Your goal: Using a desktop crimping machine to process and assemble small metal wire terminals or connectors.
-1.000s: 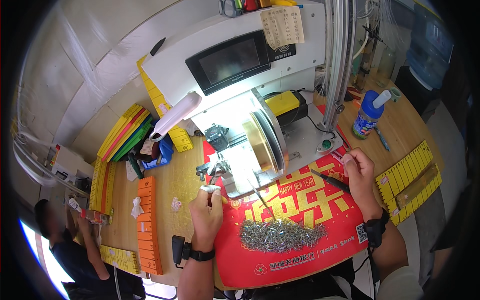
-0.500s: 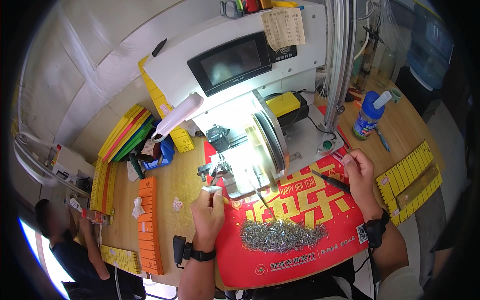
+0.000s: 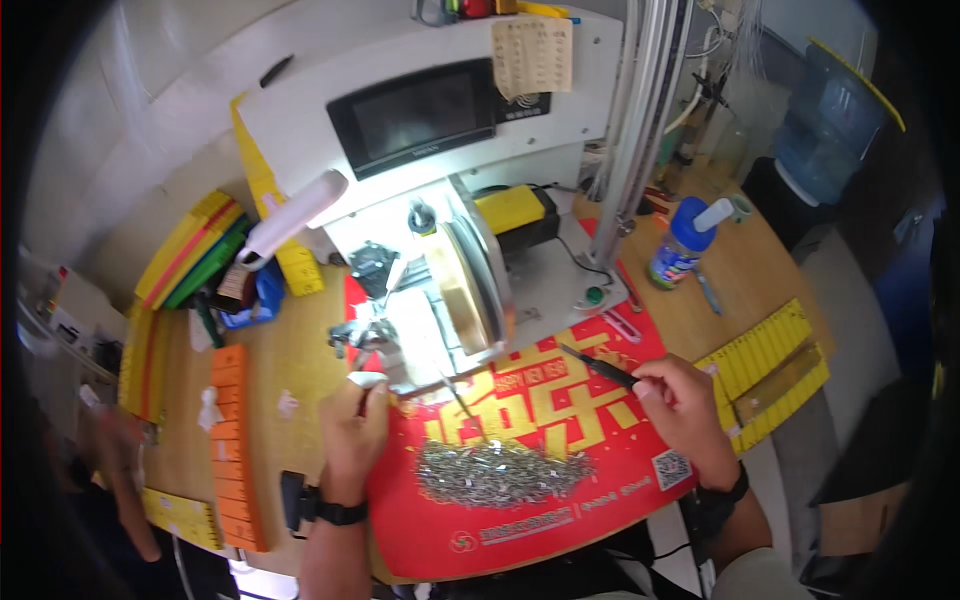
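My left hand is closed in a pinch on a small white piece, which looks like paper or cloth, at the lower left of a lit machine. The machine carries a gold-rimmed wheel. My right hand is closed on the rear end of a slim black-handled tool with a thin dark tip, pointing up and left over the red mat. Between my hands lies a heap of thin silvery metal pieces. A dark thin rod reaches from the machine towards it.
An orange slotted rack stands left, yellow ones right. A small pinkish tool lies on the mat's right edge. Behind it stands a blue-capped bottle. A lamp hangs over the machine's left side. Another person's arm shows far left.
My right hand has left the pinkish tool and now grips the black-handled tool. My left hand still pinches the white piece. The whole view has shifted, so the scene sits further left.
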### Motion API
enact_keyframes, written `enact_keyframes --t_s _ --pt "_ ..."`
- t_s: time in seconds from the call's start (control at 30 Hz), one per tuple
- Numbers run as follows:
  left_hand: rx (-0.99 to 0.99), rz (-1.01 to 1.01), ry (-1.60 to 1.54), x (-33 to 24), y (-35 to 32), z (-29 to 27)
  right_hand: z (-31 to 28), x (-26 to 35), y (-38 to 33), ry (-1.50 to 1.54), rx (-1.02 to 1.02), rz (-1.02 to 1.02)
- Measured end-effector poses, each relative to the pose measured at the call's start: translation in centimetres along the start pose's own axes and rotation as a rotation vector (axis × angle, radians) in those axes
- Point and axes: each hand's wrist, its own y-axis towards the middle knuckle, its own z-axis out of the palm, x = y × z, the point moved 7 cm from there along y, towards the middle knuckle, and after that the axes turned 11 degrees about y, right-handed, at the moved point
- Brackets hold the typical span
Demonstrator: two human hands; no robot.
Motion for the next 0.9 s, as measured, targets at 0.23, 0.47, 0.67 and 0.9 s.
enact_keyframes --t_s 0.23,0.47,0.67,0.9 --pt "0.029 0.055 -0.029 -0.2 0.3 0.9 -1.1 -3.0 -4.0 -0.413 0.030 -0.004" --pt "0.034 0.051 -0.037 0.0 0.0 0.8 -1.0 -2.6 -4.6 -0.513 0.049 -0.154" --pt "-0.047 0.270 0.087 -1.9 -0.3 -0.6 -3.2 -2.4 -4.7 -0.159 -0.157 0.014" --pt "-0.020 0.359 0.074 -4.6 -0.2 -1.8 -3.9 0.3 -1.0 0.378 -0.174 0.216"
